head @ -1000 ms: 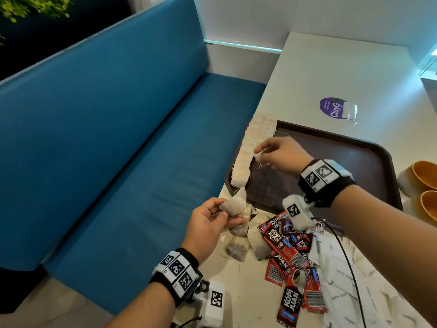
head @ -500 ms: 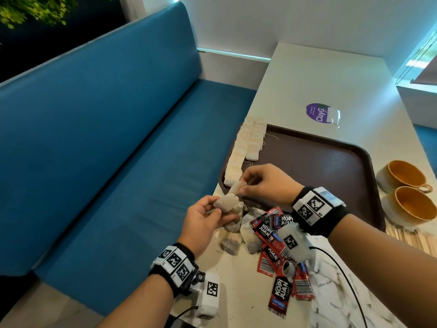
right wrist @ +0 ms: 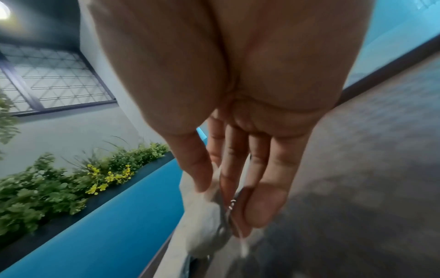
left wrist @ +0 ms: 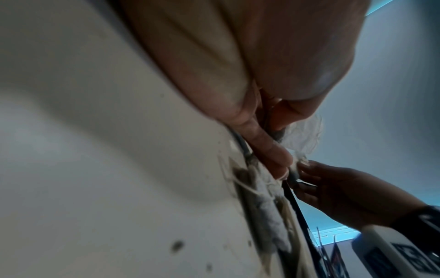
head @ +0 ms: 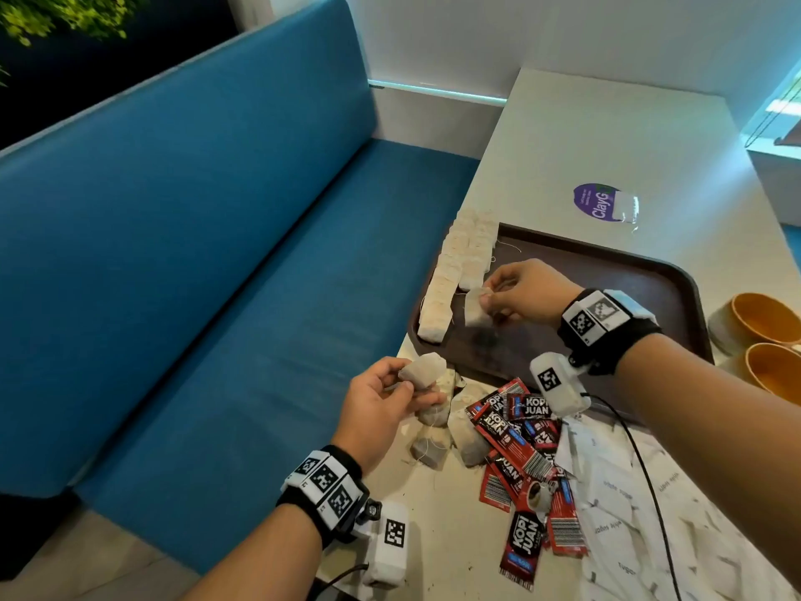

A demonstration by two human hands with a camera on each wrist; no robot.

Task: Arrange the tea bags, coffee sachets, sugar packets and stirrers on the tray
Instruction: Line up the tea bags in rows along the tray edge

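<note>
A pale table (head: 607, 136) beside a blue bench (head: 195, 253) carries a brown tray (head: 641, 279). The right hand (head: 526, 292) pinches a tea bag (head: 474, 310) over the tray, beside two rows of bags (head: 459, 271). The left hand (head: 381, 405) grips another bag (head: 422, 370) above the loose pile (head: 450, 431), near red sachets (head: 520, 453).

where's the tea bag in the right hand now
In the head view, the right hand pinches the tea bag over the tray, at its left side, beside the near end of the tea bag rows.

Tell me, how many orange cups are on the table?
2. Both sit at the table's right edge, just past the brown tray: the farther cup and the nearer cup right beside it. The picture's edge cuts them off, so more may be hidden.
</note>
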